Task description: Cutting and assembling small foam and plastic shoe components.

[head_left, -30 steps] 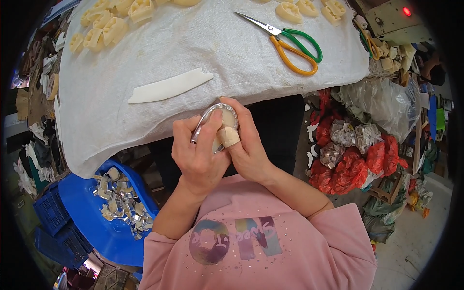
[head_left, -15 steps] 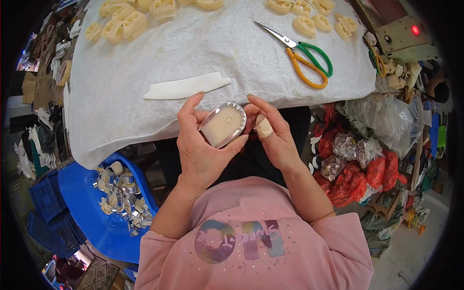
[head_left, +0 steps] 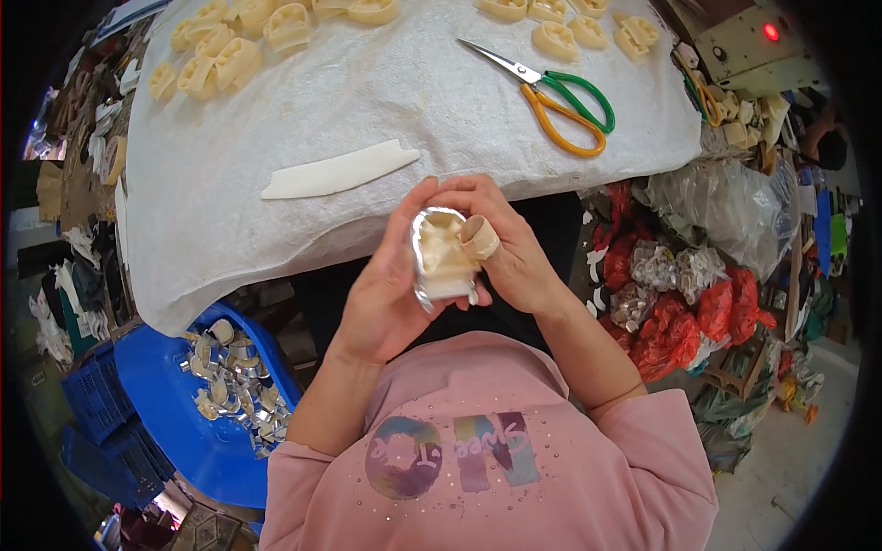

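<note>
Between my hands, just off the near edge of the cloth-covered table, is a U-shaped shoe heel (head_left: 439, 250). Its hollow cream side faces up, and a shiny silver covering runs round its rim. My left hand (head_left: 372, 303) is wrapped round its left side. My right hand (head_left: 522, 264) closes on it from the right, fingers over the far end, partly hidden, and the thumb bound in beige tape at the hollow. A curved white strip (head_left: 340, 171) lies beyond on the cloth. Scissors (head_left: 562, 108) with one green and one orange handle rest farther right, blades apart.
Several cream moulded heels (head_left: 220, 66) are grouped along the far side of the white cloth (head_left: 358, 101). At my left, a blue basin (head_left: 152, 376) holds many silver-covered pieces. Red plastic bags (head_left: 666, 335) and clear bags (head_left: 735, 197) pile up at the right, below a machine with a red light (head_left: 771, 33).
The heel has been turned over, from its flat cream face to its hollow side. My right hand has moved in from the right and now grips it too.
</note>
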Demonstrator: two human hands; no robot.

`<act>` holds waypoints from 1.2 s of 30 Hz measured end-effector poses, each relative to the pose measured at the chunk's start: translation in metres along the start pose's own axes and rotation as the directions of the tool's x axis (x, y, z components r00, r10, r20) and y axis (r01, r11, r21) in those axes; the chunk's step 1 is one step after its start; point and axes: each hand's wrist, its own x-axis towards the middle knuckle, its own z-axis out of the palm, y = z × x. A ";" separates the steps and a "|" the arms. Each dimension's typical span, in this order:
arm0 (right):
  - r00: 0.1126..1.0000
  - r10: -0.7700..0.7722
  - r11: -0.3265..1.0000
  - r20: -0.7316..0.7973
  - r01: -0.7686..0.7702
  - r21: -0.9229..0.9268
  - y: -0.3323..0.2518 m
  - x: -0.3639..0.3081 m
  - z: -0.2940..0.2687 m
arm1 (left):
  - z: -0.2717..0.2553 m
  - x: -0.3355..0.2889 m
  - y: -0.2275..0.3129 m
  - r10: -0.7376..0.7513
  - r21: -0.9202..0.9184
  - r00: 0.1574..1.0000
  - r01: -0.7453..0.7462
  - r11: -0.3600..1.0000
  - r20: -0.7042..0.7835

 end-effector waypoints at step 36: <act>0.883 -0.415 0.477 -0.220 0.005 -0.879 -0.001 0.022 -0.121 | 0.005 0.008 0.024 0.276 0.666 0.937 -0.067 0.743 -0.214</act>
